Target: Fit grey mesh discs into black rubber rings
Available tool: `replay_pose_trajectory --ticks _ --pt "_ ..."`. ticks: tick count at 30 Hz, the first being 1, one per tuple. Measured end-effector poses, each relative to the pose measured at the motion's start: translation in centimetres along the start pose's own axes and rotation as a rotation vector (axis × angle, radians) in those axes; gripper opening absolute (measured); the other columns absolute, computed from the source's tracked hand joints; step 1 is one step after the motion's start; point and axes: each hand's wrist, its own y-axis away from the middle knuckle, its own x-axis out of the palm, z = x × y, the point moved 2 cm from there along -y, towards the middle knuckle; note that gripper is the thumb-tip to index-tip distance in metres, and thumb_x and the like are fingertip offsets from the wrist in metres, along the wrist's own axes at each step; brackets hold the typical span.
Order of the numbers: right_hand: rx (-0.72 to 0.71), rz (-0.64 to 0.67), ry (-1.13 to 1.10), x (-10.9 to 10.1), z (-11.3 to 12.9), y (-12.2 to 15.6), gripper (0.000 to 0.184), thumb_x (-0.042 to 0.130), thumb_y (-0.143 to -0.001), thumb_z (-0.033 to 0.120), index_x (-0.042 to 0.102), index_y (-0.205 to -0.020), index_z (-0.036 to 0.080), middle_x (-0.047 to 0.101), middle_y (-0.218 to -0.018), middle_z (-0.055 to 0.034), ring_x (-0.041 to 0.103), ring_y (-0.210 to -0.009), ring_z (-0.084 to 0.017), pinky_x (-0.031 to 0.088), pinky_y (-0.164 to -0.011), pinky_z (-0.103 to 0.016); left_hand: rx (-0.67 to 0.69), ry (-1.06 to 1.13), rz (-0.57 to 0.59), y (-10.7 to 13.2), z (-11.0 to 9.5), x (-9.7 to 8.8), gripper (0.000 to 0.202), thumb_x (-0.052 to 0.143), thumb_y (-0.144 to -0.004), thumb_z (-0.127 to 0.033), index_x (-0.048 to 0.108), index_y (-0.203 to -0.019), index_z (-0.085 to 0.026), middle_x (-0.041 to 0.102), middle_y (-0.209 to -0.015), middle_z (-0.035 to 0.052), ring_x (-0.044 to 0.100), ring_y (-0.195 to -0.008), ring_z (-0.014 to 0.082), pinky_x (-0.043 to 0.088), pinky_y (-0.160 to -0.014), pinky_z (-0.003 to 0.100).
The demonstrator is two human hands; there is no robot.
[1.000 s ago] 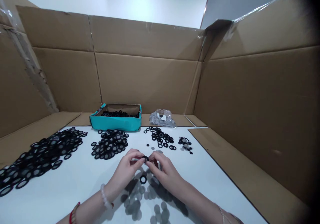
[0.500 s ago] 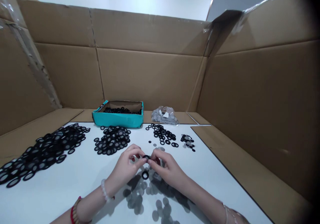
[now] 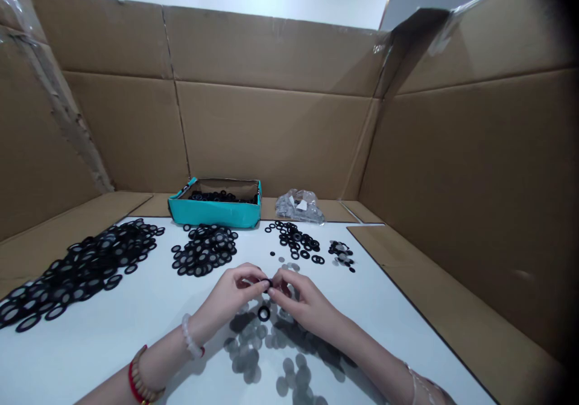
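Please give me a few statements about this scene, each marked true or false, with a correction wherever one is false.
1. The left hand and right hand pinch a small black ring between them. True.
2. The teal box has its lid on. False: it stands open, with black rings inside.
3. A clear plastic bag lies to the right of the box. True.
4. The white beaded bracelet is on the right wrist. False: it is on the left wrist.
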Motion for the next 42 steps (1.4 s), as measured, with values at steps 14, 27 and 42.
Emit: replay_pose_trajectory --ticks 14,27,42 --pt "0.018 -0.054 -0.111 -0.4 0.2 -0.1 0.023 0.048 -0.087 0.03 0.047 -0.068 0.018 0.049 -0.068 0.002 0.046 -0.066 -0.013 0.035 -0.063 -0.023 0.006 0.039 0.035 0.2 -0.7 -0.1 0.022 0.057 -0.076 -0.032 0.059 -0.063 -0.015 0.051 -0.07 0.0008 0.048 -0.067 0.014 0.037 -0.061 0.024" --pt "-0.04 -0.115 0.044 0.0 0.1 0.0 0.027 0.053 -0.085 0.027 0.046 -0.061 0.017 0.046 -0.061 0.0031 0.043 -0.064 -0.013 0.031 -0.063 -0.024 0.21 -0.2 -0.13 0.5 -0.8 0.3 0.013 0.054 -0.078 -0.021 0.059 -0.067 -0.016 0.052 -0.082 0.003 0.051 -0.081 0.0167 0.04 -0.075 0.027" --pt "0.07 -0.052 -0.168 0.2 -0.5 -0.1 0.021 0.052 -0.084 0.027 0.046 -0.067 0.018 0.045 -0.064 0.0037 0.042 -0.063 -0.012 0.032 -0.06 -0.022 -0.014 0.03 -0.013 0.3 -0.7 0.1 0.022 0.053 -0.079 -0.03 0.059 -0.065 -0.015 0.052 -0.072 0.0009 0.05 -0.068 0.0143 0.04 -0.061 0.024"
